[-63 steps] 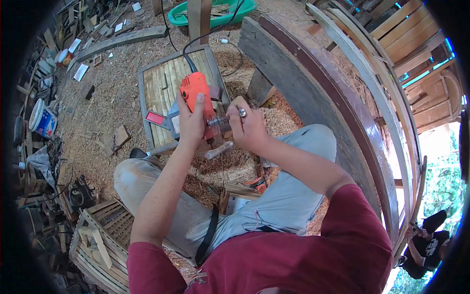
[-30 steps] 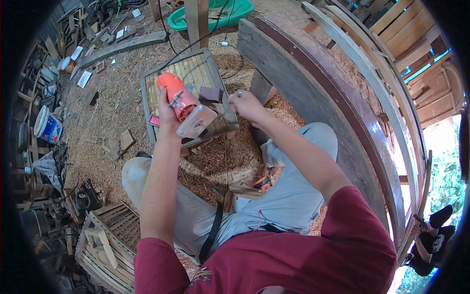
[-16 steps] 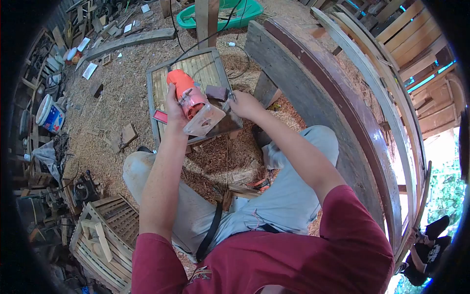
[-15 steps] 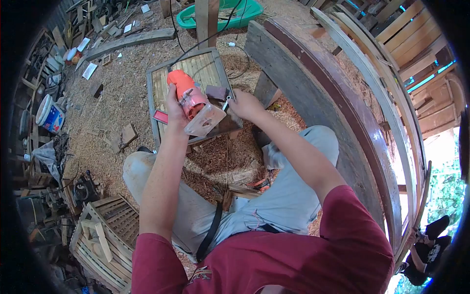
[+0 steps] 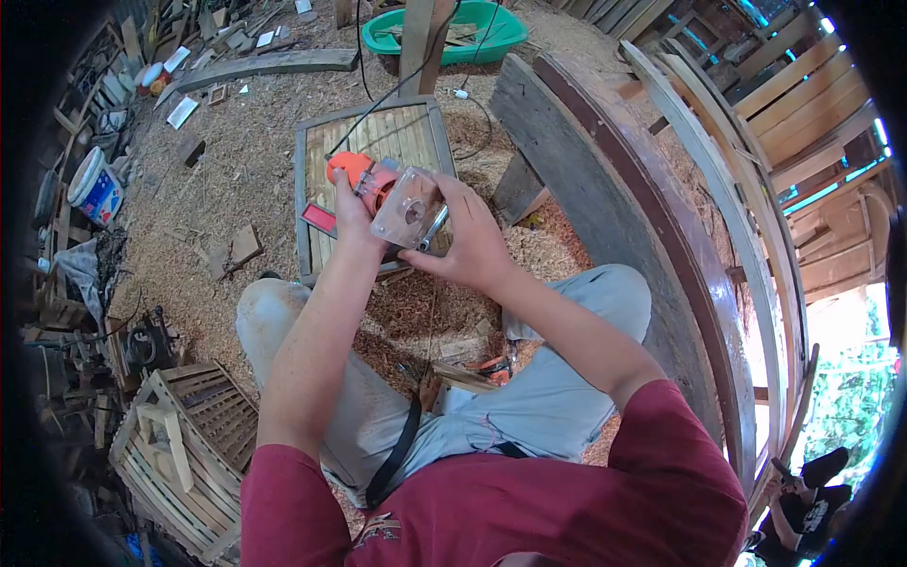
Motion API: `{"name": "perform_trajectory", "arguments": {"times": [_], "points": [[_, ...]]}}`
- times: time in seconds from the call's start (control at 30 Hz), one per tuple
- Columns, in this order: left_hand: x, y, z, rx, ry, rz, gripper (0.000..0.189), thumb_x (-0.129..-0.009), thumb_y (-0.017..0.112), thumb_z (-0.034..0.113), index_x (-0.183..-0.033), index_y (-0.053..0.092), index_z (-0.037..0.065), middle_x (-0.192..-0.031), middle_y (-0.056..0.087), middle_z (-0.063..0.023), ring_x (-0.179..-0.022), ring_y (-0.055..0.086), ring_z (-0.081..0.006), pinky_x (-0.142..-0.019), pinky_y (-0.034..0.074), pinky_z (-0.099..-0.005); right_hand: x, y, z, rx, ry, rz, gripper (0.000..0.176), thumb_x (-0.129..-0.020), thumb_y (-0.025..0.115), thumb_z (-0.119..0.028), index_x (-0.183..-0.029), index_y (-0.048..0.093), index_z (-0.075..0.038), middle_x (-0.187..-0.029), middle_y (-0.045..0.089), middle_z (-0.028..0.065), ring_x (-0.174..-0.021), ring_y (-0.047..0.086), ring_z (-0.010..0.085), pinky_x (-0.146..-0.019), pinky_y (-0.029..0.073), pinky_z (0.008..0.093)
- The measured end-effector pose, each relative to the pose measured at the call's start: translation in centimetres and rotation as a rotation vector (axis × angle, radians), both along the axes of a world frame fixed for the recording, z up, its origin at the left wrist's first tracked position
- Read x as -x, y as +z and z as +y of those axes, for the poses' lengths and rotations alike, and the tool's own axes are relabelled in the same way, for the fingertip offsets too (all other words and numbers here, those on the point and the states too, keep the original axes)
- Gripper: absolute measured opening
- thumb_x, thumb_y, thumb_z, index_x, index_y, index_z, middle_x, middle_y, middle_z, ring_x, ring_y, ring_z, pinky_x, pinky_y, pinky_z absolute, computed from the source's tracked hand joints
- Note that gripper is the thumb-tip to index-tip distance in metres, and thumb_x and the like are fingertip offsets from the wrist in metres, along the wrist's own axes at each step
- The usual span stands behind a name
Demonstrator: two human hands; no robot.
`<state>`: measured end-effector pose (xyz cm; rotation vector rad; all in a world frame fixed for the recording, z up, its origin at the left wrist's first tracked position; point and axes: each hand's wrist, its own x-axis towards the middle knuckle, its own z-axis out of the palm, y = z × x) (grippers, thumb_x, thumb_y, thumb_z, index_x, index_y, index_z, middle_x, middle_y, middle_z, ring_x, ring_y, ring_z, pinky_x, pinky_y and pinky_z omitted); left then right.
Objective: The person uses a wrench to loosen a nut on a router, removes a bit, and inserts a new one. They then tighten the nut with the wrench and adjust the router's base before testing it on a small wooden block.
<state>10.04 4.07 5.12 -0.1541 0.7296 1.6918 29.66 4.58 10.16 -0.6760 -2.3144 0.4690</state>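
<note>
Left hand: the left hand (image 5: 351, 215) is wrapped tight around the orange power tool (image 5: 350, 170), with the thumb on the side near the body.
Orange power tool: it is up in the air in front of the person, above the knees. It is tipped so that its bottom faces the camera.
Clear plate: a clear square plastic plate (image 5: 406, 203) sits on the bottom end of the orange power tool (it has a round hole in the middle).
Right hand: the right hand (image 5: 465, 248) is closed on a small silver metal tool (image 5: 433, 225), and its fingers touch the edge of the clear square plastic plate.
Small silver metal tool: it lies along the right edge of the plate, partly hidden by the fingers.
Under the hands: a wooden slat panel (image 5: 416, 132) lies on the ground, with a flat red piece (image 5: 318, 217) on its near left edge.
Cord: a black cord (image 5: 397, 87) runs over the panel towards the orange power tool.
Ground: wood shavings (image 5: 236, 142) cover it.
Far side: a green plastic tub (image 5: 491, 28) sits past the panel.
Left side: a white and blue bucket (image 5: 94, 184) stands well apart from the hands, and a wooden slat crate (image 5: 203, 416) is near the left knee.
Right side: a long curved brown wooden plank (image 5: 605, 180) runs just beside the right leg.
Corner: another person (image 5: 803, 501) is low down at the bottom right.
</note>
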Motion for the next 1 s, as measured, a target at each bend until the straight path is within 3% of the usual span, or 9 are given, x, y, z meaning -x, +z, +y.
{"name": "perform_trajectory", "arguments": {"times": [0.17,0.47,0.67,0.77,0.8,0.9,0.93,1.0], "points": [[-0.9,0.4,-0.4,0.015,-0.086,-0.036,0.065,-0.103,0.042,0.067,-0.127,0.059,0.009,-0.121,0.068,-0.0157,-0.110,0.067,-0.0337,-0.098,0.054,-0.0536,0.2,-0.3,0.0,0.018,-0.049,-0.015,0.107,-0.068,0.092,-0.040,-0.149,0.036,0.001,-0.143,0.052,0.0252,-0.132,0.052,0.0433,-0.111,0.043,0.0488],[-1.4,1.2,-0.1,0.007,-0.061,-0.043,0.063,-0.102,0.045,0.068,-0.122,0.059,0.009,-0.115,0.068,-0.0160,-0.106,0.068,-0.0339,-0.096,0.056,-0.0544,0.1,-1.1,-0.9,0.127,-0.103,0.061,0.100,-0.068,0.094,-0.036,-0.143,0.041,0.002,-0.129,0.059,0.0248,-0.118,0.061,0.0414,-0.100,0.050,0.0451],[-1.1,3.6,-1.3,-0.172,-0.164,0.064,0.066,-0.098,0.052,0.067,-0.117,0.064,0.005,-0.110,0.072,-0.0154,-0.099,0.072,-0.0303,-0.092,0.059,-0.0485,-0.4,0.6,0.6,0.228,0.108,0.008,0.094,-0.073,0.092,-0.038,-0.145,0.043,-0.001,-0.133,0.059,0.0201,-0.122,0.060,0.0344,-0.102,0.049,0.0398],[0.9,1.8,-0.8,-0.246,-0.300,0.191,0.068,-0.097,0.055,0.067,-0.117,0.063,0.003,-0.109,0.072,-0.0149,-0.098,0.072,-0.0288,-0.089,0.060,-0.0458,-1.8,1.2,3.6,0.534,0.443,0.049,0.083,-0.082,0.085,-0.037,-0.146,0.047,-0.001,-0.140,0.058,0.0148,-0.125,0.059,0.0278,-0.106,0.046,0.0372],[0.5,1.9,-0.9,-0.246,-0.271,0.202,0.063,-0.099,0.055,0.063,-0.119,0.063,0.004,-0.108,0.072,-0.0140,-0.097,0.073,-0.0274,-0.085,0.061,-0.0437,-2.0,0.8,4.3,0.961,0.361,0.016,0.072,-0.091,0.077,-0.041,-0.145,0.050,-0.002,-0.144,0.057,0.0110,-0.127,0.058,0.0231,-0.109,0.043,0.0368],[-1.1,2.6,-1.5,-0.271,-0.287,0.353,0.057,-0.103,0.052,0.058,-0.125,0.059,0.005,-0.107,0.072,-0.0131,-0.095,0.073,-0.0289,-0.085,0.062,-0.0450,-2.5,-0.3,5.0,1.497,0.318,0.143,0.064,-0.097,0.070,-0.046,-0.142,0.053,-0.005,-0.139,0.060,0.0087,-0.123,0.059,0.0199,-0.108,0.044,0.0354],[-1.8,3.2,-2.0,-0.299,-0.324,0.422,0.052,-0.105,0.052,0.053,-0.131,0.056,0.008,-0.115,0.069,-0.0133,-0.102,0.071,-0.0279,-0.091,0.060,-0.0444,-2.0,-1.3,4.7,1.358,0.319,0.106,0.064,-0.096,0.068,-0.052,-0.140,0.056,-0.007,-0.134,0.062,0.0075,-0.117,0.061,0.0179,-0.104,0.047,0.0341],[-3.3,3.6,-2.4,-0.223,-0.271,0.527,0.052,-0.105,0.053,0.051,-0.134,0.054,0.008,-0.120,0.066,-0.0132,-0.110,0.067,-0.0262,-0.095,0.058,-0.0433,-2.1,-0.9,4.0,1.417,0.254,-0.042,0.064,-0.093,0.074,-0.047,-0.138,0.056,-0.005,-0.126,0.065,0.0082,-0.113,0.062,0.0159,-0.098,0.049,0.0323]]}}
